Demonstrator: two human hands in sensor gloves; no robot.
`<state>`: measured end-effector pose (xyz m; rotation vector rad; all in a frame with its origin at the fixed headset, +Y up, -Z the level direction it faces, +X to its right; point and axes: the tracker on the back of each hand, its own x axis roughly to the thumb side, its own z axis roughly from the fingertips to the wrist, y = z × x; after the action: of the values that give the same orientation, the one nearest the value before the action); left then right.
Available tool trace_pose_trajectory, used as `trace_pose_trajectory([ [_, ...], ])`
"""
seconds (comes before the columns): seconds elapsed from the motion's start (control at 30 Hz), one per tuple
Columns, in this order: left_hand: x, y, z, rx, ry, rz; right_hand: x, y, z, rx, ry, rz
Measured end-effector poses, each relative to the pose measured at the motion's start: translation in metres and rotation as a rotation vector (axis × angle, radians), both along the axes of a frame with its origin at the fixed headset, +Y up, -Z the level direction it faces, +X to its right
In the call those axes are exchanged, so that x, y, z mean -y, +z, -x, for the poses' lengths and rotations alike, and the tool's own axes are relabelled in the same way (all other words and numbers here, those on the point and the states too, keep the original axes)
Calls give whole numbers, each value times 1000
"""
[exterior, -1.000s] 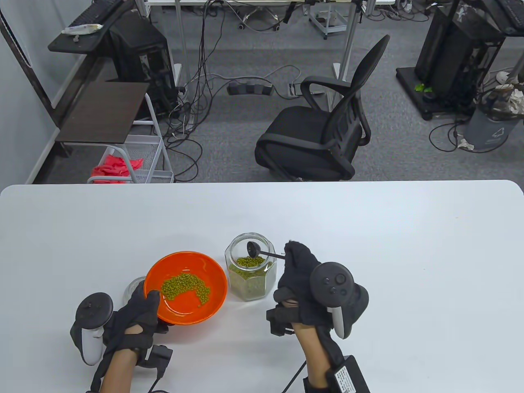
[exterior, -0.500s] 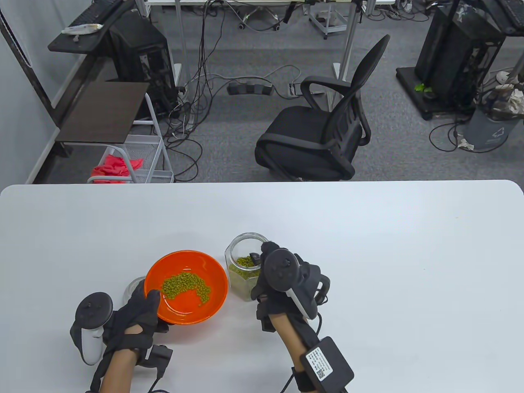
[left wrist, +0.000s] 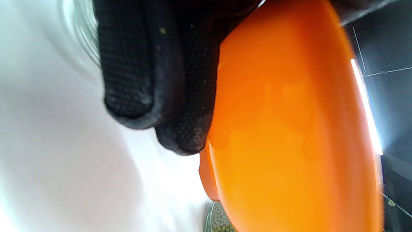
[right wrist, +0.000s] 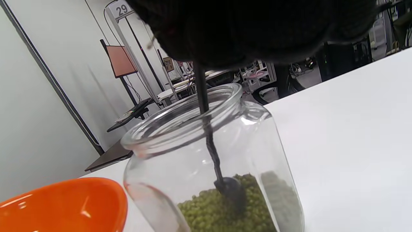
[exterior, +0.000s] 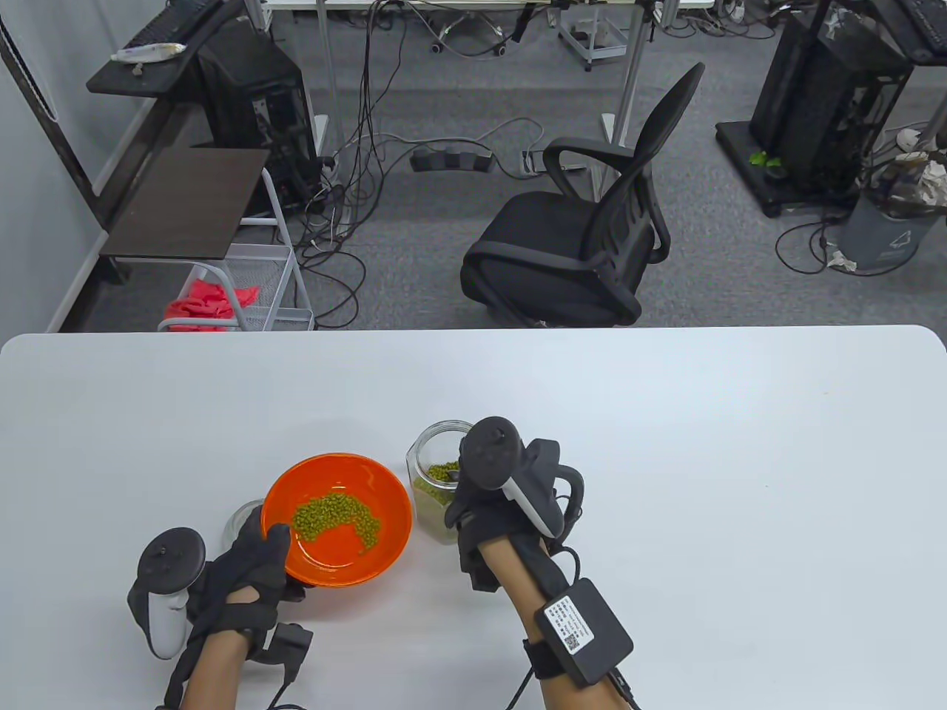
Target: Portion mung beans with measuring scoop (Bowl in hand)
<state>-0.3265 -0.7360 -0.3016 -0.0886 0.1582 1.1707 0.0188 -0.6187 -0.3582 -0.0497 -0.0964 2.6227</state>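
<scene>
Table view: right hand (exterior: 488, 495), at lower centre, has moved left and now covers most of the glass jar (exterior: 436, 484), where a second ago it was beside the jar with the scoop at the mouth. Left hand (exterior: 248, 566) has not moved, its fingers curled on the rim of the orange bowl (exterior: 336, 518) with mung beans (exterior: 336, 518).

Left wrist view: gloved fingers (left wrist: 161, 80) press the bowl's underside above the worktop (left wrist: 64, 180).

Right wrist view: the hand grips the black scoop (right wrist: 230, 190), its head dipped into the beans in the jar.

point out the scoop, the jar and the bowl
scoop (right wrist: 232, 190): right wrist view, its cup in the beans
jar (right wrist: 225, 96): right wrist view, its glass rim
bowl (exterior: 385, 492): table view, bare inner wall
</scene>
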Motion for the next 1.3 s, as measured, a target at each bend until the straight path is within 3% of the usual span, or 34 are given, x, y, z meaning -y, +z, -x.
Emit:
trace_pose_trajectory([
  [0.33, 0, 0, 0, -5, -5, -1, 14, -6, -28, 51, -343, 101],
  [0.53, 0, 0, 0, -9, -1, 1, 29, -3, -44, 86, -544, 104],
  [1.03, -1, 0, 2, -19, -3, 3, 49, 12, -73, 147, -811, 74],
  [1.3, -1, 0, 2, -19, -10, 0, 50, 19, -81, 159, -846, 53],
])
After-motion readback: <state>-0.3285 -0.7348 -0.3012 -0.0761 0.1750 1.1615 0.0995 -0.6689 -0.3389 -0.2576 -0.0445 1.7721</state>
